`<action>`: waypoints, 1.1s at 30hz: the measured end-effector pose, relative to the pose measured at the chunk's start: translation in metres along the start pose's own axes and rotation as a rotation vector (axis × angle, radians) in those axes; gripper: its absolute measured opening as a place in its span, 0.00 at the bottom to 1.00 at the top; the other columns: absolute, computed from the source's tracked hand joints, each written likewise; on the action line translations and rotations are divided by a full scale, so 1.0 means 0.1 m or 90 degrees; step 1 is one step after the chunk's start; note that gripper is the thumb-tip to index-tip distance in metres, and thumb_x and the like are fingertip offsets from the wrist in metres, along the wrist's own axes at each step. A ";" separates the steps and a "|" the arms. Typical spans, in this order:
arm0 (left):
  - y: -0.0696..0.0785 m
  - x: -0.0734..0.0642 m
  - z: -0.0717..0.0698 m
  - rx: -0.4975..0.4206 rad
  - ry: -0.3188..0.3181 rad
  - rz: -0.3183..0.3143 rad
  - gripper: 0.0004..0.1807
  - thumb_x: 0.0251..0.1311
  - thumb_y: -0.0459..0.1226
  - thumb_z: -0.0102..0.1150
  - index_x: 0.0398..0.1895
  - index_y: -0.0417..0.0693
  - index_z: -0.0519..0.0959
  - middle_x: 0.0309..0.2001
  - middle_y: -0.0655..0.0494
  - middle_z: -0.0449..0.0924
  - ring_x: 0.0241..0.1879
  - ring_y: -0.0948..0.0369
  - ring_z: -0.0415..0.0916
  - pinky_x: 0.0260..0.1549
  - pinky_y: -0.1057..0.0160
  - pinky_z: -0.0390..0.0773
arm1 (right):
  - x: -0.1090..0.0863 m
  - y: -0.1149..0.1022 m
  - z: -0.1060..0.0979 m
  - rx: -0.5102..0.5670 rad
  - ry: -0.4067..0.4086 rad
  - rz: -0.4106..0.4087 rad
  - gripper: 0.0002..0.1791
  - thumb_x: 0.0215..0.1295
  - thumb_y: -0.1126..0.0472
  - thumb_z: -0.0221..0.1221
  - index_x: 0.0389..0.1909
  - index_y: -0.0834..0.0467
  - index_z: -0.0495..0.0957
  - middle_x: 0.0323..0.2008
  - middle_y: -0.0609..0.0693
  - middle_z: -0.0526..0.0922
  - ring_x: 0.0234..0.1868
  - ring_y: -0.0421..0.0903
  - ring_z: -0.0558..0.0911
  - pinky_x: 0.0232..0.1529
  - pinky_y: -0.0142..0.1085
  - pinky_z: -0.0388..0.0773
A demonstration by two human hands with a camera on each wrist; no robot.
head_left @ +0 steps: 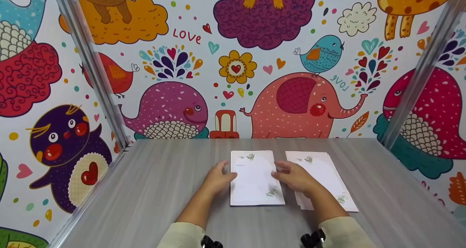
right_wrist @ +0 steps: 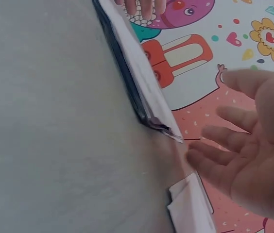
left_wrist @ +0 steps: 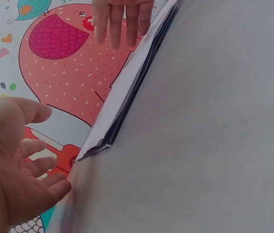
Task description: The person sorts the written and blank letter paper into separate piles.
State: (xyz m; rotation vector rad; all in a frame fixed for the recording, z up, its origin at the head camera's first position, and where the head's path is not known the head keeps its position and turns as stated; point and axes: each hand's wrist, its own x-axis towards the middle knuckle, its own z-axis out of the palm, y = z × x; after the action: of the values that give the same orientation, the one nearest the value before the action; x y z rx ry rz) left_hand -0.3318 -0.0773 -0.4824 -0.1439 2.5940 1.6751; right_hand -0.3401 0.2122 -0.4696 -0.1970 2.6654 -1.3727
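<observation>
A stack of white paper sheets (head_left: pixel 253 178) printed with small green leaf sprigs lies on the table in the head view. Its front edge is thick, with a dark layer at the bottom (left_wrist: pixel 122 114). My left hand (head_left: pixel 217 180) is at the stack's left side, thumb near the edge, fingers loosely bent. On the opposite side, my right hand (head_left: pixel 296 177) faces it, palm inward and thumb close to the right edge. Both wrist views show the hands with spread, relaxed fingers and nothing in the palms; the right hand (right_wrist: pixel 246 145) also overhangs a second paper pile (head_left: pixel 329 178).
The second pile, of similar printed sheets, lies to the right with its lower left corners uneven. Under everything is a grey wood-grain table (head_left: pixel 153 189). Cartoon-printed walls (head_left: pixel 233 95) with metal corner posts (head_left: pixel 93 66) enclose the back and sides.
</observation>
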 end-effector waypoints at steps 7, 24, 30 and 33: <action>-0.01 -0.04 -0.01 0.090 -0.060 0.011 0.40 0.70 0.50 0.67 0.81 0.47 0.67 0.82 0.43 0.63 0.83 0.43 0.59 0.81 0.37 0.60 | -0.03 0.03 0.02 -0.079 -0.060 -0.033 0.42 0.68 0.42 0.70 0.79 0.53 0.70 0.75 0.61 0.76 0.79 0.63 0.72 0.76 0.62 0.71; -0.03 -0.15 0.00 0.355 -0.162 0.106 0.50 0.52 0.56 0.78 0.79 0.52 0.71 0.84 0.51 0.61 0.84 0.47 0.54 0.81 0.37 0.62 | -0.08 0.04 0.08 -0.248 -0.151 -0.061 0.43 0.55 0.51 0.80 0.74 0.45 0.77 0.82 0.49 0.67 0.86 0.58 0.60 0.83 0.65 0.57; -0.02 -0.16 0.00 0.377 -0.170 0.128 0.49 0.54 0.55 0.77 0.78 0.48 0.72 0.83 0.47 0.62 0.84 0.45 0.54 0.81 0.38 0.62 | -0.08 0.04 0.09 -0.255 -0.144 -0.073 0.43 0.55 0.52 0.80 0.73 0.47 0.78 0.82 0.51 0.68 0.85 0.60 0.62 0.82 0.64 0.59; -0.02 -0.15 0.00 0.389 -0.171 0.143 0.48 0.55 0.54 0.77 0.77 0.45 0.72 0.83 0.45 0.63 0.84 0.44 0.55 0.81 0.39 0.62 | -0.09 0.03 0.09 -0.250 -0.141 -0.078 0.42 0.54 0.53 0.80 0.72 0.48 0.78 0.81 0.53 0.69 0.84 0.61 0.63 0.81 0.65 0.60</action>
State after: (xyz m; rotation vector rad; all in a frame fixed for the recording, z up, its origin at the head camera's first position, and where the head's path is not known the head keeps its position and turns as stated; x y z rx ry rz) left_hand -0.3167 -0.0774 -0.4829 0.3806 2.8313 0.7917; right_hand -0.3301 0.2081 -0.4768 -0.5261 2.7361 -0.7824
